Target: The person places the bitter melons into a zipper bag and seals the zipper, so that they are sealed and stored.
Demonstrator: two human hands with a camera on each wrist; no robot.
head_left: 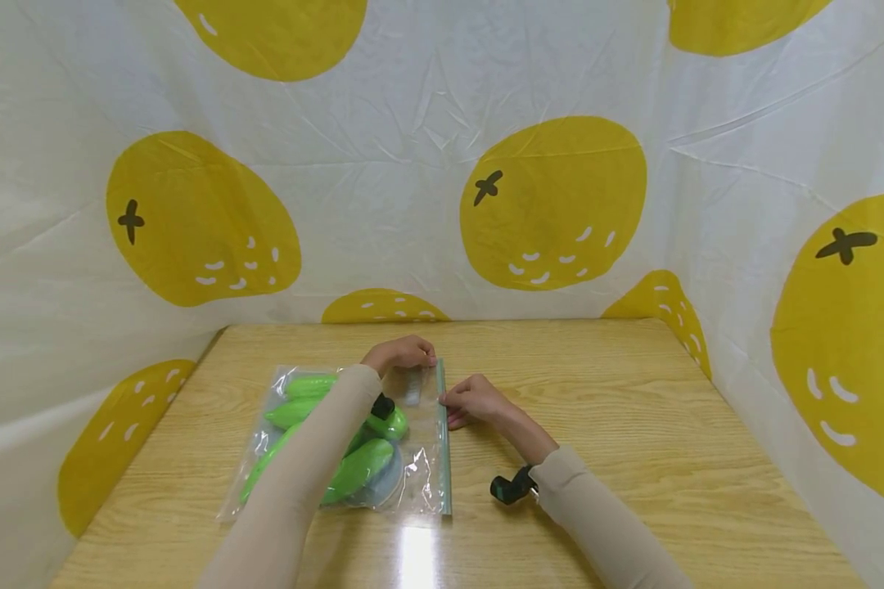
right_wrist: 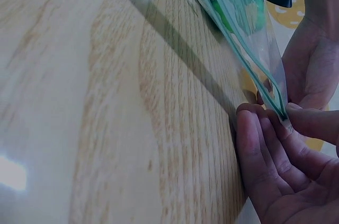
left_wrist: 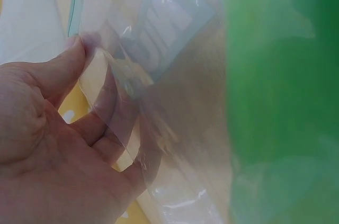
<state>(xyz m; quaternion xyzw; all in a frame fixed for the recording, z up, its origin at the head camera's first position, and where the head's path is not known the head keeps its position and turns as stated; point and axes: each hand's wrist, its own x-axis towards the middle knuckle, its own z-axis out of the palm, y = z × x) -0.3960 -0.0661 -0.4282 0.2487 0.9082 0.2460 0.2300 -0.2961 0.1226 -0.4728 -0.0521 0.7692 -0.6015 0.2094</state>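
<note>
A clear zip bag [head_left: 421,470] lies flat on the table, its teal zip strip [head_left: 445,483] along the right edge. Inside are several bright green, smooth, elongated objects [head_left: 361,470], partly hidden by the left forearm. At the far end of the strip, my left hand [head_left: 405,352] pinches the bag's corner between thumb and finger; clear film covers some of its fingers in the left wrist view. My right hand [head_left: 477,399] pinches the strip nearer to me. In the right wrist view, two teal zip lines [right_wrist: 241,49] run apart and meet at the right thumb [right_wrist: 312,123].
The wooden table [head_left: 633,425] carries the bag left of its middle. A white curtain [head_left: 383,221] with yellow fruit prints surrounds the back and sides. A black wrist device [head_left: 511,487] sits under the right forearm, and another [head_left: 383,406] shows by the left one.
</note>
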